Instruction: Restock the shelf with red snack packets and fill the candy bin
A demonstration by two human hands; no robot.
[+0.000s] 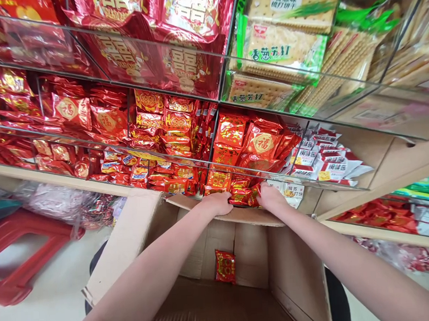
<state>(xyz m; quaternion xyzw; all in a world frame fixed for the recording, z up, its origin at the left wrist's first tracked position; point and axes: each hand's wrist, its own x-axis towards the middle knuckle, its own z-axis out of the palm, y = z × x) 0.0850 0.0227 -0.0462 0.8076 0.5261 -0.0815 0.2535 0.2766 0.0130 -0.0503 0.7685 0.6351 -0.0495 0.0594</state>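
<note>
My left hand (218, 203) and my right hand (272, 197) reach over the far flap of an open cardboard box (296, 252) to the lowest shelf. Small shiny red snack packets (241, 196) with gold print are gripped between them, one hand at each end of the row. The fingers of both hands are closed and partly hidden behind the packets. Inside the box, a single red packet (226, 266) lies on the bottom. White packets (291, 190) of soda biscuits sit just right of my right hand.
Clear plastic strips (185, 157) front the shelves of red packets. Above are green-edged cracker packs (277, 52) and large red bags (191, 61). A red plastic stool (31, 237) stands at the left, near bagged goods (65, 202) under the shelf. White packets (329, 159) fill a right compartment.
</note>
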